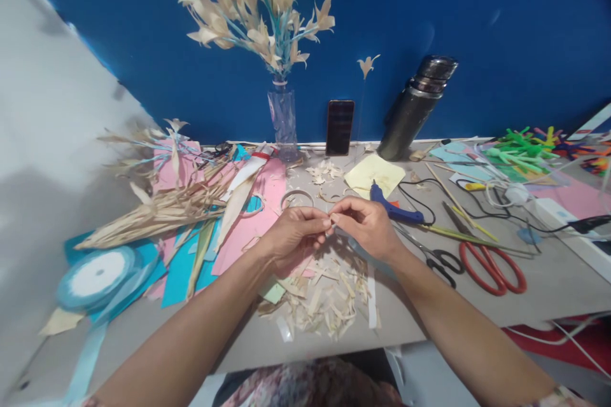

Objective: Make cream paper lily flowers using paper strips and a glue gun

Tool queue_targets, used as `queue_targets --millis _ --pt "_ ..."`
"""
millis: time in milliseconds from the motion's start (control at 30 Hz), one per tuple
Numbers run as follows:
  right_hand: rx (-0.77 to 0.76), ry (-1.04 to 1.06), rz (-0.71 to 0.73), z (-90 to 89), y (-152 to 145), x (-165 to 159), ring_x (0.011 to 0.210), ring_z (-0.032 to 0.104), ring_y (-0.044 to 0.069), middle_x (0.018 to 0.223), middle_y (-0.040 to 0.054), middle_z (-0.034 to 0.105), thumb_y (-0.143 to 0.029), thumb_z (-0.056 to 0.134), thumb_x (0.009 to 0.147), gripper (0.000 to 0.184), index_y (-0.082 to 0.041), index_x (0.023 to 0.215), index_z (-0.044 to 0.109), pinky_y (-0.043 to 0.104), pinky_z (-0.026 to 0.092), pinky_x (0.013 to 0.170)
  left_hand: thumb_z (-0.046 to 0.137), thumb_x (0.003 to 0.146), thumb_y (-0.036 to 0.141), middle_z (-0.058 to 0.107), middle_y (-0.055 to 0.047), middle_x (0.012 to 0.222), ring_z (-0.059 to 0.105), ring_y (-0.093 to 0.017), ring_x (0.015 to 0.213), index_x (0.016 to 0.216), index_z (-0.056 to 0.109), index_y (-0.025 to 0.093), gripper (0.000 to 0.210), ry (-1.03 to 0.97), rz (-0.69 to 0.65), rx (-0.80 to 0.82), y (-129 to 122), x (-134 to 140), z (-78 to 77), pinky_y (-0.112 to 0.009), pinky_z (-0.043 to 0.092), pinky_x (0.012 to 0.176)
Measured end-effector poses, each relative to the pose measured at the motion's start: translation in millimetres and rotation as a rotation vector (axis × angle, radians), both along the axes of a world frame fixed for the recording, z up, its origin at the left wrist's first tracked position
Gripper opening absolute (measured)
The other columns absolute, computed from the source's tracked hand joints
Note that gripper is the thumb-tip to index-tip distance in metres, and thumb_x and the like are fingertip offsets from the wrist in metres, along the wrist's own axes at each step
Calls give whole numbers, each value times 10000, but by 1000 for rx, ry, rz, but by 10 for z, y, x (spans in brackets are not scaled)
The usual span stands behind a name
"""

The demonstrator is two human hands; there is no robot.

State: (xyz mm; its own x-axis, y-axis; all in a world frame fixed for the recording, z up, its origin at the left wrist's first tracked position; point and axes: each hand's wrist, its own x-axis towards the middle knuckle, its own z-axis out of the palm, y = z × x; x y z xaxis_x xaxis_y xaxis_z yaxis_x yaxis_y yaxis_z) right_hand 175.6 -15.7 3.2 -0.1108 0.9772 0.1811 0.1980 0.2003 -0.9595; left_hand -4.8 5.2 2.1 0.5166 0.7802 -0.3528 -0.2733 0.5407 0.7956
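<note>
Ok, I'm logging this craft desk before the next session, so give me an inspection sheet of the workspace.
Surface: grey table, largely covered with craft material.
Job's things: a small pale piece, too small to identify, pinched between both hands above a heap of husk scraps.
Clutter: glue gun, red scissors, black scissors, ribbon spool, coloured paper sheets, dried husk bundle.
Grippers: left hand and right hand meet fingertip to fingertip, both closed on the piece.
Cables: black cable runs across the right side.
Surroundings: blue wall; vase of husk flowers, phone and metal flask stand against it.
</note>
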Motion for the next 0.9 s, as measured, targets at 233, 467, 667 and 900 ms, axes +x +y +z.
queue_targets --millis 233,467,667,900 --pt "-88 48 -20 18 8 -1 624 619 151 714 18 705 -316 688 799 142 -176 793 708 265 470 580 869 642 235 677 -25 630 547 -67 519 708 729 115 196 54 79 84 -43 46 41 -189 406 520" --pt "4 -88 -25 -7 12 7 653 604 160 744 24 699 -330 669 840 154 -185 803 707 269 459 580 711 721 224 614 13 550 524 -111 507 668 717 159 85 383 164 458 -44 41 58 -231 384 518" --pt "78 -223 -54 -53 10 -29 595 560 133 721 6 689 -239 647 823 78 -190 782 693 254 428 562 685 737 253 586 18 524 517 -123 503 624 676 174 137 429 124 508 -42 36 45 -237 374 517" --pt "11 -86 -86 -27 11 -12 607 546 142 677 -2 637 -290 651 835 121 -190 769 667 256 409 554 687 783 298 621 1 672 515 -101 545 772 708 158 142 222 155 408 -34 20 55 -225 382 530"
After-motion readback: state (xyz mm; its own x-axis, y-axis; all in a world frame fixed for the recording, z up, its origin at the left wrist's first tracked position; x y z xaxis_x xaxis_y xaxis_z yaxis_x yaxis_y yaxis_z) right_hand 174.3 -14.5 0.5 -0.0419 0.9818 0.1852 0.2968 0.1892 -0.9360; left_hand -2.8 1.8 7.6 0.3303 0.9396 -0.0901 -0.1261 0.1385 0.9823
